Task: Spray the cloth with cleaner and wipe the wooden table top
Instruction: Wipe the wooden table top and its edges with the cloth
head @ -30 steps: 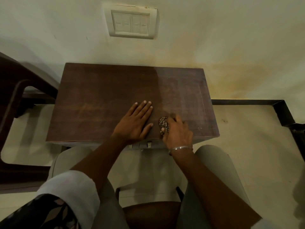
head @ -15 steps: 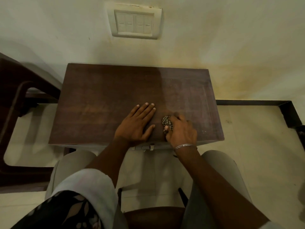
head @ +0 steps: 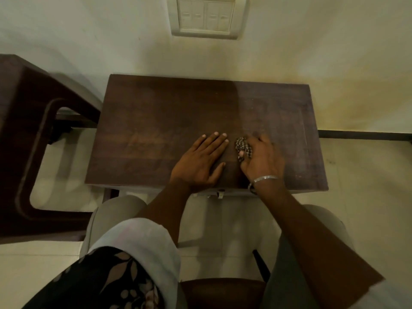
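A small dark wooden table top (head: 156, 112) stands against the wall in front of me. My left hand (head: 200, 161) lies flat on it near the front edge, fingers straight. Just to its right, my right hand (head: 262, 159) grips a bunched checkered cloth (head: 243, 147) and presses it onto the wood. Most of the cloth is hidden under the fingers. The right part of the top looks paler and hazier than the left. No spray bottle is in view.
A dark wooden chair (head: 33, 141) stands close to the table's left side. A switch plate (head: 206, 16) is on the wall above. My knees sit just under the table's front edge, and tiled floor (head: 367, 186) spreads to the right.
My right hand has pushed the cloth a little away from me, up beside the left fingertips. The left hand stays flat in the same spot.
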